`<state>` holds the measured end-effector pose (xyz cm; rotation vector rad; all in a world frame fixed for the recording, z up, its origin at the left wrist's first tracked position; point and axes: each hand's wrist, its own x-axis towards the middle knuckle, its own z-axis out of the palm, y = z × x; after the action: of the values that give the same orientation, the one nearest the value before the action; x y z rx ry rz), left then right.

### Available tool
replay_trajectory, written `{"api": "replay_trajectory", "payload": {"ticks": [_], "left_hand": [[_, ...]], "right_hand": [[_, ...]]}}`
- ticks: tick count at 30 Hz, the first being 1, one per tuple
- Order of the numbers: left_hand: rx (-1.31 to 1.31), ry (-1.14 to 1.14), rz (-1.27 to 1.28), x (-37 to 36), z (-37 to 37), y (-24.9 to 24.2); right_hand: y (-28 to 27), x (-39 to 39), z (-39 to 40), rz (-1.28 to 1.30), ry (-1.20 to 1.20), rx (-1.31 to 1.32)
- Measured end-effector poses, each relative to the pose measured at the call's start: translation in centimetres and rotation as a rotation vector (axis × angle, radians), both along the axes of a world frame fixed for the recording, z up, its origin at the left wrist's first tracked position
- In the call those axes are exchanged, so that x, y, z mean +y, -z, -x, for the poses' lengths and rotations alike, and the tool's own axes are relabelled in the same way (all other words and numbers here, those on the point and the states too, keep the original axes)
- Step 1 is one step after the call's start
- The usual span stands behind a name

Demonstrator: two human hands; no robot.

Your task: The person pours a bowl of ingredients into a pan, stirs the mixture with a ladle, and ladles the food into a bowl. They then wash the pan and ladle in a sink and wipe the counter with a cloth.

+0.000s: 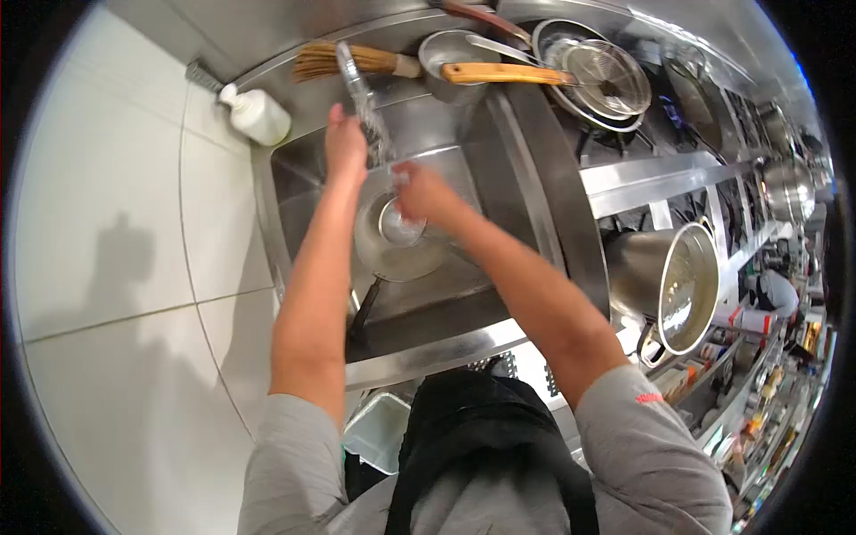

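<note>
Over the metal sink, my left hand is beside the faucet and its running water. Its thumb points up, while its other fingers are blurred and partly turned away. To the right of the stream is my right hand, smeared by motion, with its fingers not clear. Below the hands a round pan with a dark handle lies in the sink. A small round metal bowl sits inside the pan, partly covered from view by my right hand.
Behind the sink are a straw brush, a metal pot and a white pump bottle. On the right, strainers rest over a pan on the stove, near a large stockpot. Another person is far right.
</note>
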<state>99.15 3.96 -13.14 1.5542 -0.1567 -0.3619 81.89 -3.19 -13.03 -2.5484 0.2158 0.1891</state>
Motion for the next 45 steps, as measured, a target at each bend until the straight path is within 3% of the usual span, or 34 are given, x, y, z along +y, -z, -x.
{"api": "replay_trajectory", "payload": {"ticks": [2, 3, 4, 5, 7, 9, 10, 11, 12, 13, 17, 19, 21, 23, 25, 26, 28, 29, 30, 31, 32, 34, 37, 39, 41, 45], "left_hand": [[-0.094, 0.16, -0.241, 1.5, -1.0, -0.8], [-0.107, 0.179, -0.227, 1.8, -2.4, 1.1], [-0.068, 0.103, -0.181, 1.9, -2.1, 1.7], [-0.107, 0.321, -0.299, 2.8, -1.8, -0.2], [-0.356, 0.321, -0.592, 4.9, -0.3, 1.9], [-0.1, 0.59, -0.536, 7.3, 4.7, 0.7], [-0.209, 0.783, -0.723, 10.1, 2.6, 5.3], [0.05, 0.796, -0.833, 12.2, 0.5, 9.4], [0.203, 0.715, -1.042, 10.9, 7.6, 2.3], [0.373, 0.807, -0.848, 11.9, 10.8, 0.1], [0.485, 1.19, -0.54, 12.7, 23.4, -3.7], [0.424, 1.441, -0.525, 10.7, 33.3, -8.4], [0.51, 1.695, -0.292, 9.2, 42.3, -10.8], [0.69, 1.808, 0.011, 7.7, 52.1, -13.4], [1.23, 1.67, 0.239, 6.8, 60.3, -11.8], [1.351, 1.673, 0.121, 5.5, 63.6, -10.9], [0.38, 2.022, -0.452, 4.1, 69.5, -9.1], [-0.163, 2.062, -0.689, 3.1, 72.2, -7.7], [-1.071, 2.222, -0.578, 1.3, 73.0, -4.2], [-0.727, 2.271, -0.603, 0.2, 75.2, -5.8], [-0.379, 2.284, -0.633, -0.6, 77.0, -7.6], [0.211, 2.15, -0.659, -1.6, 81.0, -13.5], [0.596, 2.16, -0.49, -5.1, 84.8, -15.2], [0.094, 2.187, -0.662, -7.8, 87.2, -13.4], [-0.404, 2.282, -0.729, -10.5, 89.1, -11.0], [-0.004, 2.324, -0.771, -15.4, 95.5, -11.8]], "right_hand": [[-1.7, 3.0, 9.4, -0.473, 0.304, -0.047], [-0.4, 4.4, 14.7, -0.329, 0.303, -0.336], [-5.2, 4.6, 19.6, -0.362, 0.351, -0.055], [-6.4, 5.1, 24.8, -0.443, 0.41, 0.115], [-10.6, 6.2, 34.9, -0.42, 0.589, 0.226], [-7.8, 7.8, 45.4, -0.279, 0.678, 0.239], [-6.8, 8.7, 50.2, -0.23, 0.866, 0.32], [-4.9, 9.0, 54.2, -0.198, 1.021, 0.395], [-2.0, 10.0, 59.2, -0.213, 1.193, 0.374], [0.7, 11.2, 63.9, -0.224, 1.347, 0.347], [7.3, 18.6, 78.7, 0.003, 1.766, 0.288], [8.2, 22.5, 82.8, -0.096, 1.884, 0.388], [9.6, 26.0, 86.0, -0.213, 1.928, 0.456], [11.1, 28.7, 88.6, -0.327, 1.944, 0.42], [12.3, 30.1, 91.6, -0.48, 1.986, 0.423], [13.2, 30.6, 92.9, -0.586, 2.021, 0.439], [14.4, 31.0, 96.0, -0.743, 2.006, 0.476], [15.4, 31.5, 97.9, -0.766, 2.005, 0.456], [16.8, 32.2, 99.7, -0.79, 2.004, 0.437], [17.6, 33.0, 101.1, -0.812, 2.0, 0.418], [18.4, 34.5, 102.0, -0.81, 2.163, 0.186], [16.3, 35.9, 103.1, -0.914, 2.371, 0.105], [17.1, 37.2, 104.2, -1.033, 2.458, 0.061], [20.0, 38.5, 103.9, -1.109, 2.46, 0.067], [18.9, 38.0, 102.3, -1.224, 2.573, -0.005], [16.3, 34.7, 99.9, -1.423, 2.759, -0.093]]}}
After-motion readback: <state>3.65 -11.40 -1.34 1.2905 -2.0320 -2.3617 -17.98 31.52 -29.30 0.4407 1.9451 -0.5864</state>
